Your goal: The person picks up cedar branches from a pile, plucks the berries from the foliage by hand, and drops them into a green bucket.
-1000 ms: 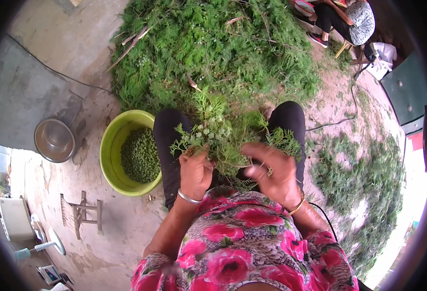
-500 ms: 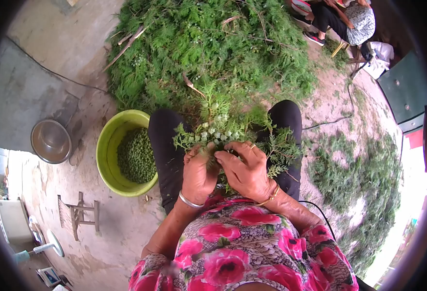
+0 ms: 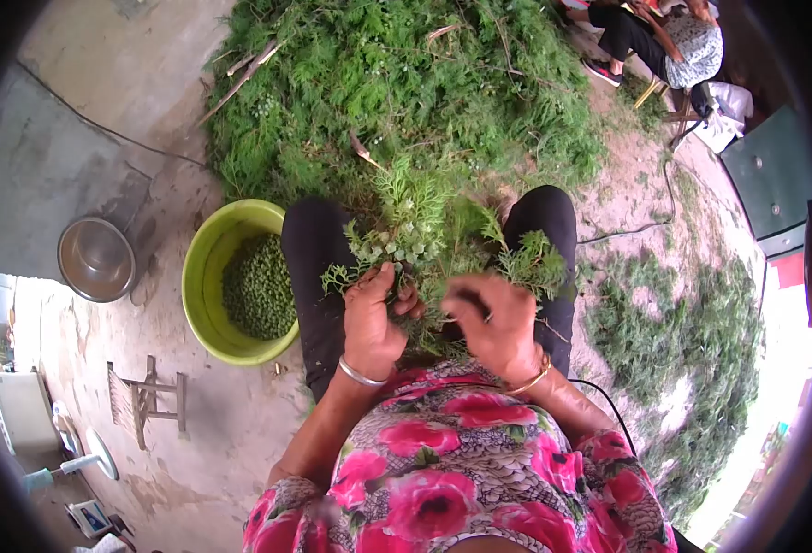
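My left hand, with a bangle on the wrist, is closed on a leafy cypress branch above my lap. The branch has flat green sprays and a cluster of pale green cones just beyond my fingertips. My right hand is a little to the right, apart from my left hand. Its fingers look curled but are smeared by motion, so whether they hold anything cannot be made out. More cypress sprays lie over my right knee.
A yellow-green bucket with many small green cones stands by my left leg. A large cypress heap lies ahead, loose cuttings at right. A metal basin and small stool are left. Another person sits far right.
My right hand has moved away from my left hand to the right. The two hands were together at the cones before. My left hand stays on the branch.
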Demonstrator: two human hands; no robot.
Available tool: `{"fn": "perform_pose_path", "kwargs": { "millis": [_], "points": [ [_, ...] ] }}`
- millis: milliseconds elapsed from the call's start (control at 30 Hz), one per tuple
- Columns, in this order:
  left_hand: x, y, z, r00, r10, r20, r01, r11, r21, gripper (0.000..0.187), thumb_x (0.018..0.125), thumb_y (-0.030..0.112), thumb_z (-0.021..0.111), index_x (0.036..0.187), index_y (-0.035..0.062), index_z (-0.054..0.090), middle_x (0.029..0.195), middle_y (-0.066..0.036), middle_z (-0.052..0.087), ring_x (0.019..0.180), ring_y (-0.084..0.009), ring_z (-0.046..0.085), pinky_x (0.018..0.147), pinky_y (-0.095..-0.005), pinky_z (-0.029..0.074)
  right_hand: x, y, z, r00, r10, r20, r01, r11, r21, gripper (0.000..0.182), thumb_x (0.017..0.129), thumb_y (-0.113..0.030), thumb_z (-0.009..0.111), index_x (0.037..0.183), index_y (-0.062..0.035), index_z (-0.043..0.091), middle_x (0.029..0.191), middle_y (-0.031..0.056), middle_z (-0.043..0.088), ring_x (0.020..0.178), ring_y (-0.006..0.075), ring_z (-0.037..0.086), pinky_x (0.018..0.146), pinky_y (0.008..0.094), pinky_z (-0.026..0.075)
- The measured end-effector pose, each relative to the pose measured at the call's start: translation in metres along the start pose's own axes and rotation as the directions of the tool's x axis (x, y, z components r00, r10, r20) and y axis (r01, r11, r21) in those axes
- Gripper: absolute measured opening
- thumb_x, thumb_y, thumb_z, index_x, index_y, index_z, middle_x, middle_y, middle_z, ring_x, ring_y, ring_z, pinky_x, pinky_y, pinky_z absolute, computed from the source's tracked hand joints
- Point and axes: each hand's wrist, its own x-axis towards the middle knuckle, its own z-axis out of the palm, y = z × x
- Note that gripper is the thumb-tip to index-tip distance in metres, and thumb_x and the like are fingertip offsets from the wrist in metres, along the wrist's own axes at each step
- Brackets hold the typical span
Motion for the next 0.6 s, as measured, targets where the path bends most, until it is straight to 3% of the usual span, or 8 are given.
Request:
{"fn": "perform_pose_path", "kwargs": {
  "millis": [67, 200, 267, 300, 333, 400, 533, 600],
  "points": [
    [-0.006, 0.001, 0.006, 1.0, -0.017, -0.001, 0.017, 1.0, -0.02, 0.015, 0.091, 0.015, 0.051, 0.08, 0.0079, 0.046, 0.06, -0.005, 0.045, 0.052, -0.0132, 0.039, 0.051, -0.0308, 0.034, 0.011, 0.016, -0.001, 0.99, -0.063, -0.128, 0.058, 0.998, -0.039, 0.022, 0.073, -0.005, 0.07, 0.094, -0.0009, 0.062, 0.079, 0.0134, 0.063, 0.068, 0.0227, 0.064, 0.059, 0.0307, 0.05],
    [-0.014, 0.001, 0.01, 0.996, -0.032, 0.086, 0.035, 0.999, -0.037, 0.014, 0.091, 0.014, 0.052, 0.081, 0.0076, 0.045, 0.06, -0.005, 0.045, 0.051, -0.0122, 0.038, 0.051, -0.0306, 0.034, 0.024, 0.018, 0.003, 0.991, -0.002, -0.136, 0.007, 0.999, 0.037, 0.027, 0.071, -0.005, 0.073, 0.095, 0.0002, 0.061, 0.081, 0.0133, 0.063, 0.07, 0.0213, 0.064, 0.06, 0.0301, 0.05],
    [-0.016, 0.001, 0.011, 0.996, -0.031, 0.087, 0.032, 0.999, -0.014, 0.015, 0.091, 0.014, 0.052, 0.08, 0.0071, 0.046, 0.06, -0.005, 0.046, 0.051, -0.0123, 0.038, 0.051, -0.0305, 0.034, 0.025, 0.022, 0.011, 0.995, 0.046, -0.088, -0.032, 0.986, 0.161, 0.03, 0.069, -0.005, 0.075, 0.095, 0.0011, 0.061, 0.082, 0.014, 0.063, 0.07, 0.0205, 0.063, 0.061, 0.0287, 0.05],
    [-0.018, 0.002, 0.013, 0.996, -0.03, 0.086, 0.031, 0.999, -0.014, 0.015, 0.091, 0.014, 0.052, 0.08, 0.0071, 0.046, 0.06, -0.005, 0.046, 0.051, -0.0123, 0.038, 0.051, -0.0305, 0.034, 0.026, 0.022, 0.011, 0.996, 0.075, -0.049, -0.066, 0.984, 0.168, 0.03, 0.07, -0.006, 0.076, 0.095, 0.0007, 0.061, 0.08, 0.0111, 0.063, 0.067, 0.0146, 0.061, 0.061, 0.0265, 0.049],
    [-0.019, 0.002, 0.015, 0.997, -0.029, 0.071, 0.029, 1.0, 0.001, 0.015, 0.091, 0.014, 0.052, 0.079, 0.0068, 0.046, 0.06, -0.005, 0.046, 0.051, -0.0125, 0.038, 0.052, -0.0305, 0.035, 0.027, 0.02, 0.011, 0.996, 0.074, -0.046, -0.065, 0.983, 0.17, 0.03, 0.07, -0.006, 0.076, 0.095, 0.0007, 0.061, 0.08, 0.0111, 0.063, 0.067, 0.0146, 0.061, 0.061, 0.0265, 0.049],
    [-0.023, 0.002, 0.019, 0.998, -0.026, 0.055, 0.025, 1.0, 0.019, 0.015, 0.091, 0.014, 0.052, 0.079, 0.0065, 0.047, 0.06, -0.005, 0.046, 0.051, -0.0127, 0.038, 0.052, -0.0305, 0.035, 0.028, 0.015, 0.009, 0.978, 0.205, 0.031, -0.204, 0.933, 0.295, 0.025, 0.072, -0.006, 0.075, 0.093, 0.0006, 0.062, 0.075, 0.0055, 0.062, 0.066, 0.0078, 0.056, 0.061, 0.0245, 0.048],
    [-0.03, 0.003, 0.023, 0.997, -0.022, 0.069, 0.017, 0.998, 0.065, 0.015, 0.092, 0.016, 0.05, 0.081, 0.0069, 0.046, 0.062, -0.004, 0.044, 0.053, -0.0123, 0.038, 0.053, -0.0301, 0.035, 0.029, 0.015, 0.011, 0.96, 0.279, 0.037, -0.268, 0.868, 0.417, 0.016, 0.076, -0.005, 0.072, 0.088, 0.0018, 0.063, 0.071, 0.0006, 0.061, 0.067, 0.0043, 0.052, 0.061, 0.0226, 0.046],
    [-0.031, 0.002, 0.021, 0.996, -0.03, 0.089, 0.022, 0.996, 0.092, 0.013, 0.093, 0.016, 0.048, 0.083, 0.0081, 0.045, 0.063, -0.004, 0.042, 0.053, -0.0115, 0.038, 0.054, -0.0295, 0.035, 0.03, 0.017, 0.013, 0.921, 0.385, 0.064, -0.344, 0.726, 0.596, 0.009, 0.079, -0.004, 0.068, 0.085, 0.0028, 0.064, 0.071, 0.0003, 0.062, 0.065, 0.0055, 0.052, 0.062, 0.0214, 0.045]
  ]
}}
